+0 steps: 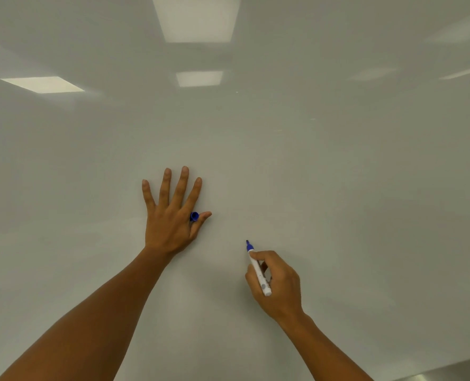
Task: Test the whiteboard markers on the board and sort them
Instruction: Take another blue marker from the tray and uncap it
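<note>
A white whiteboard (338,160) fills nearly the whole view and carries no marks. My right hand (279,284) grips a white-barrelled blue marker (258,270), uncapped, its blue tip pointing up at the board right of centre. My left hand (173,213) lies flat on the board with the fingers spread, and the blue cap (194,216) is pinched between its thumb and forefinger. Whether the tip touches the board I cannot tell.
Ceiling lights reflect in the board's glossy surface at the top and left. The board's lower edge (448,367) runs across the bottom right corner, with a grey strip below it.
</note>
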The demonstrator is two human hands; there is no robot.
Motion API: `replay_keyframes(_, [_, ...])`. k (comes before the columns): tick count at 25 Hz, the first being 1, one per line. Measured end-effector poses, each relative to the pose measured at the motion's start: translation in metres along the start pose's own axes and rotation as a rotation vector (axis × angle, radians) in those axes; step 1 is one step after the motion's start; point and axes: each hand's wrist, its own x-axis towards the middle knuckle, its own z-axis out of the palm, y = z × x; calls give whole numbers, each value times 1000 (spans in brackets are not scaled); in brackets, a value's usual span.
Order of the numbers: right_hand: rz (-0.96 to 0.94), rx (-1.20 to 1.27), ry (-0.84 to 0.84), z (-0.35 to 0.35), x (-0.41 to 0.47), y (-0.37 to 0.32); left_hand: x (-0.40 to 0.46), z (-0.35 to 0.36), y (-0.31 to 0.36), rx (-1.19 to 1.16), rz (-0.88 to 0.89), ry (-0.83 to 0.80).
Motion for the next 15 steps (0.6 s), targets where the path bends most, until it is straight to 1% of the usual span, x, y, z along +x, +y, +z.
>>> replay_keyframes(2, [65, 71, -68, -4, -3, -1, -1, -4, 0, 10, -4, -32])
replay_keyframes(6, [182, 169, -146, -18, -9, -15, -5, -15, 3, -11, -32, -84])
replay_keyframes(10, [297, 339, -123, -33, -13, -37, -17, -23, 17, -124, -91, -117])
replay_keyframes(12, [395, 436, -108, -39, -13, -47, -32, -24, 25, -125, -60, -118])
replay_keyframes(15, [477, 564, -79, -47, -16, -57, -56, -25, 40, -174, -11, -84])
